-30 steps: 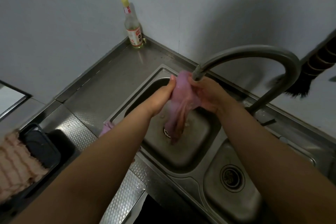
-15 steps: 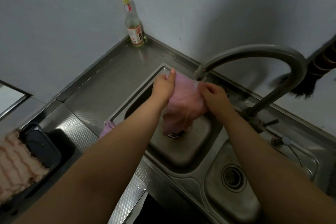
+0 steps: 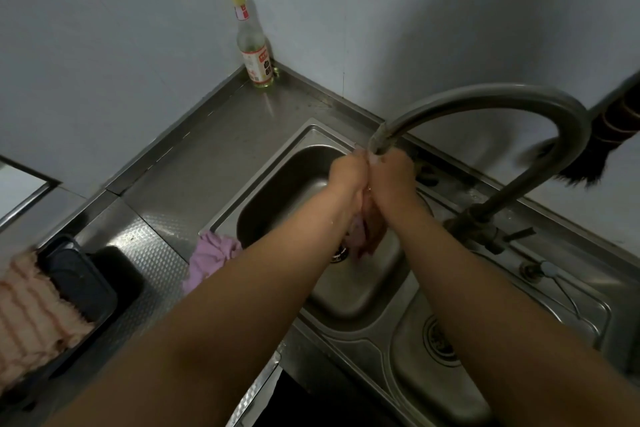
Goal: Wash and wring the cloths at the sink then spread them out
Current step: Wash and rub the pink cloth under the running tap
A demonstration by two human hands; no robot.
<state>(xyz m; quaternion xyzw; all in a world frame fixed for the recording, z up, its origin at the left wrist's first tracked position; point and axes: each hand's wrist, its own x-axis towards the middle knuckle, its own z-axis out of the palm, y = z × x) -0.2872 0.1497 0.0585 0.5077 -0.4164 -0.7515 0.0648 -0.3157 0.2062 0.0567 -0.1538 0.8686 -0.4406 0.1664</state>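
Two bare hands met under the spout of the curved grey metal tap (image 3: 485, 97), over the larger basin of the stainless steel double sink (image 3: 277, 191). The left hand (image 3: 346, 173) and the right hand (image 3: 393, 173) were pressed knuckle to knuckle, fingers curled, both gripping the bunched wet pink cloth (image 3: 362, 236) between them. Most of that cloth was hidden by the hands and wrists; a twisted tail of it hung down below them, over the round drain of the larger basin. Whether water was running from the spout could not be told clearly.

A second cloth, a crumpled lilac-pink cloth (image 3: 207, 260), lay draped over the near left corner of the sink rim, partly on the stainless steel worktop (image 3: 194, 163) and partly covered by the left forearm. The smaller basin with its own round drain sat nearer the person, to the right.

In the far corner of the worktop, against the grey walls, stood an upright clear glass bottle with a yellow cap and a red-and-white label (image 3: 252, 52). At the left edge, a dark rectangular plastic tray (image 3: 79, 281) sat on the worktop, with a pale peach striped towel (image 3: 31, 315) lying over its near side. A dark bristled brush (image 3: 581, 170) hung at the right wall, behind the tap.
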